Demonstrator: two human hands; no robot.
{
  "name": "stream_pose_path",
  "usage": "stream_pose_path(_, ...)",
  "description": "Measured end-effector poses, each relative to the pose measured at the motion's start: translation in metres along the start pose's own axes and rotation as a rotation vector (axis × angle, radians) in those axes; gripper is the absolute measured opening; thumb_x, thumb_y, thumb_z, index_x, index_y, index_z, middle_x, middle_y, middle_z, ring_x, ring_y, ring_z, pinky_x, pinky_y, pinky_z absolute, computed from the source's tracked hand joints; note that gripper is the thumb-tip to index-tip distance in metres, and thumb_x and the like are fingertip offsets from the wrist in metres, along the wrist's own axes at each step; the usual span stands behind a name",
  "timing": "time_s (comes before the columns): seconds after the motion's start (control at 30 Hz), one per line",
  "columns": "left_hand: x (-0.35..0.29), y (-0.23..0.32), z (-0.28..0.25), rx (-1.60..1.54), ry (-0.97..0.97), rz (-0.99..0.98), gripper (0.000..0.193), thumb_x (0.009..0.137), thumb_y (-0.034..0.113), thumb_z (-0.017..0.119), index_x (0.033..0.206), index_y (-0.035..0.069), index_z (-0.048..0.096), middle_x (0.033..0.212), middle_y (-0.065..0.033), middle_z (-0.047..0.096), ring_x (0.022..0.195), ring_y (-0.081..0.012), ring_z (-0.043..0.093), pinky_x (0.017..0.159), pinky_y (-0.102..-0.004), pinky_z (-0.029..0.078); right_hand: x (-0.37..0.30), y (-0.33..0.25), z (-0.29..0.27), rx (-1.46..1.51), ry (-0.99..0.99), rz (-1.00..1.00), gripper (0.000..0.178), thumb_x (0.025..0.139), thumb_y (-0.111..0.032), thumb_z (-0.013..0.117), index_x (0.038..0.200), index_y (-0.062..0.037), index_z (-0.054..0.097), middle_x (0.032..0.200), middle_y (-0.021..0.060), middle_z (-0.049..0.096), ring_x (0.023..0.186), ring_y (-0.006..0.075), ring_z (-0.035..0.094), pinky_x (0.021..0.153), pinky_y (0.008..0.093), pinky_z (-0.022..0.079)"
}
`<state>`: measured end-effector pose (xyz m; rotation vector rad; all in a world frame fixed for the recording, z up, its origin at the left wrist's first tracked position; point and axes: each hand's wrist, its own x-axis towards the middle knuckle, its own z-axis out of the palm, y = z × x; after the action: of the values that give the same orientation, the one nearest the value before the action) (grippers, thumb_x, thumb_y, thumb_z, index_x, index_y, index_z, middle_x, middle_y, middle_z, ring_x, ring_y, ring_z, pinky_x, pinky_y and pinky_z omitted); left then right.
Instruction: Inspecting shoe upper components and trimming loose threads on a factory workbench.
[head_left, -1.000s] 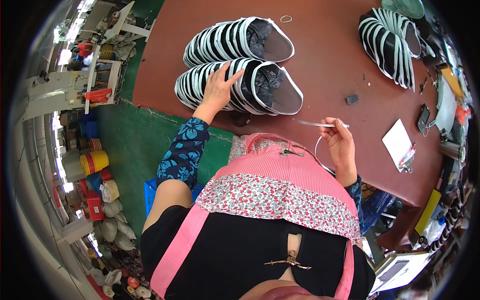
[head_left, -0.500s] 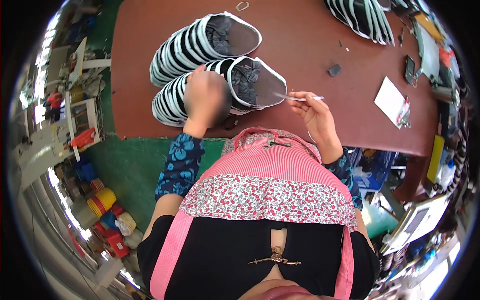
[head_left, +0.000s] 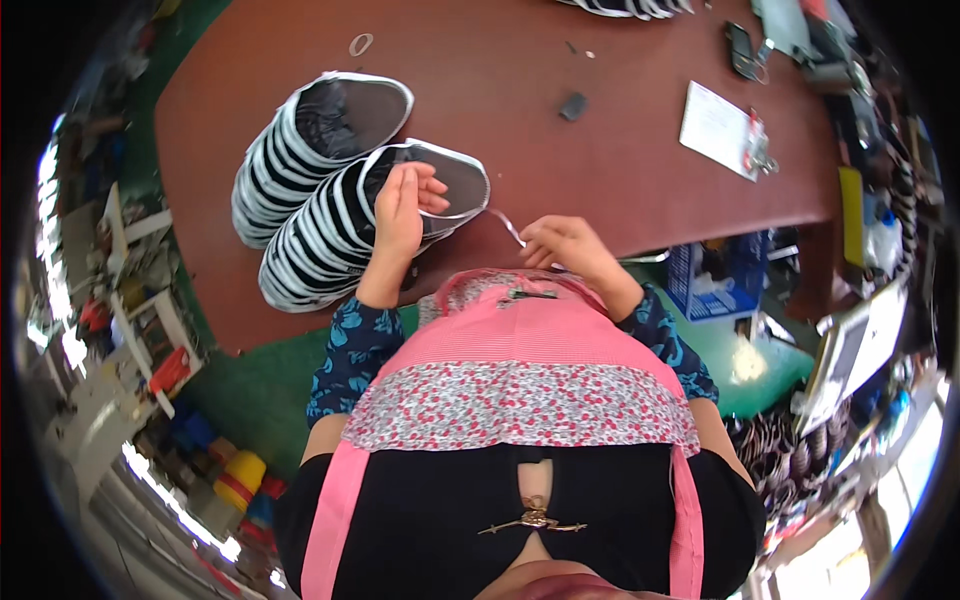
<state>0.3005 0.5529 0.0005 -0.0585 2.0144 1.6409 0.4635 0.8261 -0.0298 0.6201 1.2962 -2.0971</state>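
Note:
Two stacks of nested black pieces with white edging lie on their sides on the table, and their dark mesh-lined openings face right. My left hand (head_left: pixel 403 212) is at the opening of the nearer stack (head_left: pixel 318 236), its fingers held out and slightly bent, with nothing seen in them. A thin white strip (head_left: pixel 508 228) runs from that opening's rim to my right hand (head_left: pixel 568 246). The fingertips there are pinched on the strip's near end. Behind the nearer stack, to the left, lies the other stack (head_left: pixel 272 178), untouched.
On the red-brown table (head_left: pixel 560 160) lie a pale ring (head_left: pixel 361 44), a small dark block (head_left: pixel 573 106), a clipboard with white paper (head_left: pixel 716 130) and a black phone-like device (head_left: pixel 741 50). A blue crate (head_left: pixel 718 280) stands below the table's right front edge.
The view has shifted. My left hand has released the nearer stack's side and moved to its opening. My right hand has come closer to my body, the strip trailing from the rim.

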Motion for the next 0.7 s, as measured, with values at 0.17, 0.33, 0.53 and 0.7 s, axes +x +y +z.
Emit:
stream_pose_path(0.17, 0.019, -0.015, -0.036, 1.327, -0.051, 0.211, 0.030, 0.098, 0.005, 0.057, 0.124, 0.004, 0.072, 0.119, -0.0194, 0.072, 0.118, -0.0430, 0.066, 0.096, -0.0550, 0.057, 0.103, 0.005, -0.029, -0.083, 0.044, -0.221, 0.027, 0.114, -0.017, 0.061, 0.128, 0.0008, 0.075, 0.109, 0.0093, 0.079, 0.093, 0.0176, 0.076, 0.083, 0.0311, 0.061)
stream_pose_path(0.33, 0.033, -0.058, -0.045, 1.639, -0.202, 0.398, 0.038, 0.093, 0.007, 0.061, 0.128, -0.005, 0.070, 0.161, -0.0269, 0.055, 0.151, -0.0431, 0.053, 0.124, -0.0515, 0.044, 0.248, 0.020, 0.051, 0.008, -0.097, -0.204, 0.028, 0.112, -0.017, 0.065, 0.131, 0.0017, 0.075, 0.114, 0.0105, 0.078, 0.101, 0.0177, 0.074, 0.085, 0.0336, 0.061)
stream_pose_path(0.53, 0.056, -0.097, -0.067, 1.838, -0.246, 0.310, 0.063, 0.099, 0.016, 0.057, 0.156, -0.010, 0.052, 0.170, -0.0281, 0.045, 0.154, -0.0372, 0.051, 0.117, -0.0519, 0.051, 0.312, 0.051, 0.134, -0.060, 0.321, -0.053, 0.018, 0.096, -0.014, 0.084, 0.091, -0.0015, 0.072, 0.082, 0.0065, 0.073, 0.064, 0.0159, 0.066, 0.059, 0.0347, 0.054)
stream_pose_path(0.7, 0.061, -0.105, -0.082, 1.776, -0.272, 0.254, 0.068, 0.097, 0.015, 0.060, 0.158, -0.013, 0.048, 0.174, -0.0298, 0.039, 0.154, -0.0362, 0.052, 0.112, -0.0514, 0.055, 0.302, 0.063, 0.151, -0.390, 0.558, -0.612, 0.020, 0.088, -0.017, 0.086, 0.089, -0.0045, 0.071, 0.084, 0.0138, 0.070, 0.077, 0.0321, 0.070, 0.073, 0.0425, 0.055)
